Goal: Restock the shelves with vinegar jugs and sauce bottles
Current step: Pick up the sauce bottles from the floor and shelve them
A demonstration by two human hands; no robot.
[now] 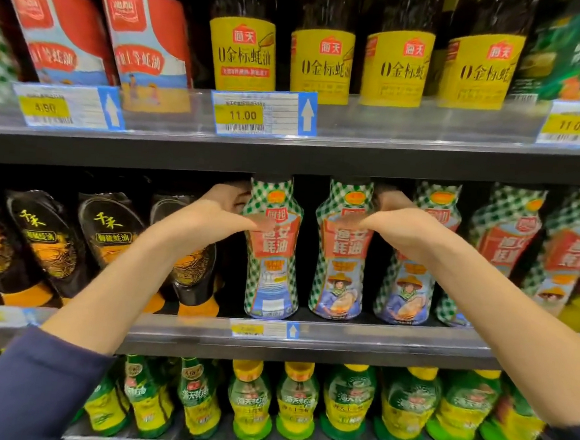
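A narrow gap parts the checked bottle (271,273) from its neighbour (337,278); the upper shelf (286,157) sits just over their caps; black bottles (109,228) crowd the left.

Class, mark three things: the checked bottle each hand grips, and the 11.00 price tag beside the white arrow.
Left-hand bottle (272,280): head view, lower label.
Right-hand bottle (337,292): head view, figure on label.
11.00 price tag (242,115): head view, yellow price patch.

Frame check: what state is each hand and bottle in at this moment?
Left hand, grips the left checked bottle.
Right hand, grips the next checked bottle.
Both held bottles, upright on the middle shelf.
Yellow-label bottles, upright on the top shelf.
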